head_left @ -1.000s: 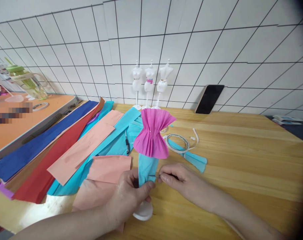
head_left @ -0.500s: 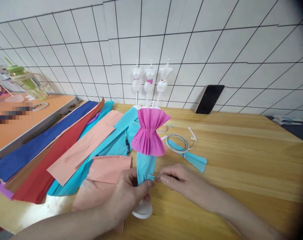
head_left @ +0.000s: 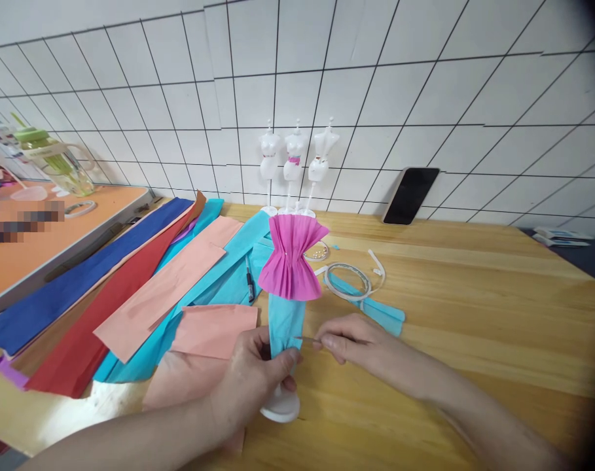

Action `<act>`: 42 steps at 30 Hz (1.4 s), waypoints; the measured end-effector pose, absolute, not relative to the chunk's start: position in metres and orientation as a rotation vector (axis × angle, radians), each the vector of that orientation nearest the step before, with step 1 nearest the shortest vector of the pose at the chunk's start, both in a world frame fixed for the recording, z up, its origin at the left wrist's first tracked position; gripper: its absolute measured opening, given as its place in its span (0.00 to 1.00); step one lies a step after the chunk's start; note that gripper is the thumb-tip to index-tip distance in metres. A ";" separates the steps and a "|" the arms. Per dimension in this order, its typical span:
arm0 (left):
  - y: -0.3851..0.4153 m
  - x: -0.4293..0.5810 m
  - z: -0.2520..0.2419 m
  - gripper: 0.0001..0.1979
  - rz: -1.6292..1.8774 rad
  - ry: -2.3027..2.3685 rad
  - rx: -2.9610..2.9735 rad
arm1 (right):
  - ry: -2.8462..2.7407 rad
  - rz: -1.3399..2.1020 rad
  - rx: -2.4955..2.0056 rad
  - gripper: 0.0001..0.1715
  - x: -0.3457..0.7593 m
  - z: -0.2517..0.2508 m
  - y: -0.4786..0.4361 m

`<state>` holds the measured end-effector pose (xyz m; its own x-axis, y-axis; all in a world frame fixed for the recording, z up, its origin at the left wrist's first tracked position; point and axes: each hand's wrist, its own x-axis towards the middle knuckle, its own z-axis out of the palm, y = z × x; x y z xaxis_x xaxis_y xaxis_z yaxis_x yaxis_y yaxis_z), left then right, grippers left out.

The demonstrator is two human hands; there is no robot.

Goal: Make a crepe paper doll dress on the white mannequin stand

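Note:
My left hand (head_left: pixel 260 373) is closed round the lower part of a small mannequin wrapped in light-blue crepe paper (head_left: pixel 285 317). Above the blue skirt flares a pleated magenta paper piece (head_left: pixel 292 261), gathered at its waist. The round white base (head_left: pixel 281 407) shows below my left hand. Between the fingers of my right hand (head_left: pixel 351 340) is a thin metal tool, apparently tweezers (head_left: pixel 311 339), its tip at the right edge of the blue paper. My grip hides most of the tool.
Three bare white mannequins (head_left: pixel 297 163) stand by the tiled wall. Coloured paper strips (head_left: pixel 169 281) and a pen (head_left: pixel 249 281) lie left. A tape roll (head_left: pixel 349 281) lies over blue paper scraps (head_left: pixel 383 314) on the right. A phone (head_left: pixel 411 196) leans against the wall; a bottle (head_left: pixel 56 160) stands far left.
My right hand has moved slightly up and right, exposing more of the tweezers. The blue flap at the skirt's edge sticks out less. The dressed mannequin has shifted slightly, still held in my left hand.

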<state>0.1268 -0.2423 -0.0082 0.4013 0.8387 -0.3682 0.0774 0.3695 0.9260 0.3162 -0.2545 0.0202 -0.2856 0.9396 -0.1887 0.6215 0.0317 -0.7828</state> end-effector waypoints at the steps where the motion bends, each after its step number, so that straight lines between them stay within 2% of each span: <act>1: -0.242 0.128 -0.008 0.13 0.620 1.049 1.074 | -1.918 1.159 -1.568 0.17 0.318 0.020 -0.253; 6: -0.238 0.131 -0.002 0.13 0.676 1.031 1.044 | -2.091 1.108 -1.516 0.07 0.322 0.021 -0.255; 9: -0.232 0.131 0.004 0.12 0.772 1.037 1.064 | -2.216 1.085 -1.492 0.08 0.328 0.023 -0.257; 12: -0.228 0.131 0.006 0.11 0.822 1.018 1.125 | -2.028 1.111 -1.437 0.05 0.331 0.024 -0.253; 17: -0.232 0.140 0.004 0.09 0.751 0.948 1.256 | -1.328 0.871 -1.375 0.13 0.317 0.018 -0.249; 21: -0.230 0.150 0.006 0.08 0.730 0.955 1.410 | -1.230 0.599 -1.332 0.09 0.300 0.012 -0.260; 24: -0.221 0.154 0.008 0.08 0.753 1.046 1.811 | -1.302 0.445 -1.315 0.07 0.291 0.011 -0.264; 27: -0.210 0.156 0.008 0.09 0.684 1.261 2.303 | -1.265 0.436 -1.364 0.10 0.288 0.012 -0.261; 31: -0.202 0.158 0.007 0.08 0.517 1.439 2.671 | -1.249 0.450 -1.380 0.11 0.287 0.010 -0.253; 36: -0.193 0.157 0.011 0.09 0.449 1.475 2.877 | -1.183 0.521 -1.353 0.11 0.281 0.005 -0.238; 42: -0.187 0.155 0.013 0.12 0.563 1.598 3.022 | -1.086 0.584 -1.301 0.23 0.265 0.006 -0.219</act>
